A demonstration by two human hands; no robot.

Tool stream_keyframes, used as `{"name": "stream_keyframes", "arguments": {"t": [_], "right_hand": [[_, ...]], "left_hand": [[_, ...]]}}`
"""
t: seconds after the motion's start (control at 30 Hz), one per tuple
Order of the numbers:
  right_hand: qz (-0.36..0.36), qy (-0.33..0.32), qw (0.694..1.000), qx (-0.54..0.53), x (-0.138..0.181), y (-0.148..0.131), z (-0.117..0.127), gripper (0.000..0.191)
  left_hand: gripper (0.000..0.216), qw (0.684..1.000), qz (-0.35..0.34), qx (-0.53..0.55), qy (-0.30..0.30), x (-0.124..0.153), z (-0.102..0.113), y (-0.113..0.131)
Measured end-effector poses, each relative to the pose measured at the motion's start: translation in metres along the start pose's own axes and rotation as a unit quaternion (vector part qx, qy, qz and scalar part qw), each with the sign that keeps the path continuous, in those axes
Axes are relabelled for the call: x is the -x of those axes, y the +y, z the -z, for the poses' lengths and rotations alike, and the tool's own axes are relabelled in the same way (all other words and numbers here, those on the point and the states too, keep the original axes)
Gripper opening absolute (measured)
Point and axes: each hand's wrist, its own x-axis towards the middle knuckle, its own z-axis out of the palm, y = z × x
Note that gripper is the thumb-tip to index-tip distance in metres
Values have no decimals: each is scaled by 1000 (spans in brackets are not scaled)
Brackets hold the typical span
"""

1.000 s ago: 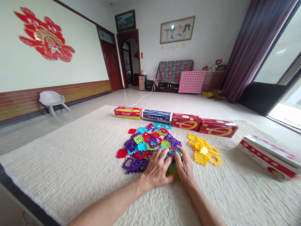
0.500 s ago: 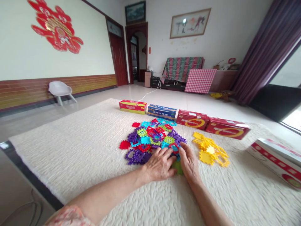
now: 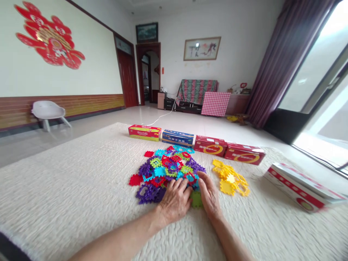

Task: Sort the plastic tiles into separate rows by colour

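Note:
A mixed pile of interlocking plastic tiles (image 3: 165, 171) in red, purple, blue and green lies on the cream quilted cover (image 3: 81, 174). My left hand (image 3: 176, 200) rests palm down at the pile's near edge, fingers spread over the tiles, with purple tiles (image 3: 150, 193) just left of it. Beside the pile's right edge is my right hand (image 3: 210, 195), open and turned on its side, fingers extended. A green tile (image 3: 197, 200) lies between the two hands; whether either touches it I cannot tell. To the right sits a separate heap of yellow tiles (image 3: 227, 187).
Behind the pile stand a red-and-yellow box (image 3: 144, 133), a blue box (image 3: 177, 139) and two dark red boxes (image 3: 210, 145) in a row. At right is a white-and-red box (image 3: 301, 188). A white chair (image 3: 49, 110) stands by the left wall.
The camera view has tilted up and turned right. My hands have moved slightly apart, and more of the green tile between them shows. The boxes keep their places.

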Motion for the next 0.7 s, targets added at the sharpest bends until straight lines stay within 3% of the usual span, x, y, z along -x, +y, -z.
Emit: {"name": "stream_keyframes", "arguments": {"t": [0.1,0.2,0.3,0.5,0.7], "right_hand": [[7,46,998,28,-1,7,0,44],[-13,72,996,53,-4,13,-1,50],[-43,58,995,69,-11,14,0,54],[-87,-5,975,206,-46,13,3,53],[-70,-50,974,208,-64,7,5,38]], "left_hand": [[33,1000,3,7,2,2,4,3],[40,998,-48,39,-19,2,8,9],[48,992,-91,67,-51,0,9,13],[27,996,-43,41,-66,-9,5,5],[17,994,-6,112,2,-29,22,4]]}}
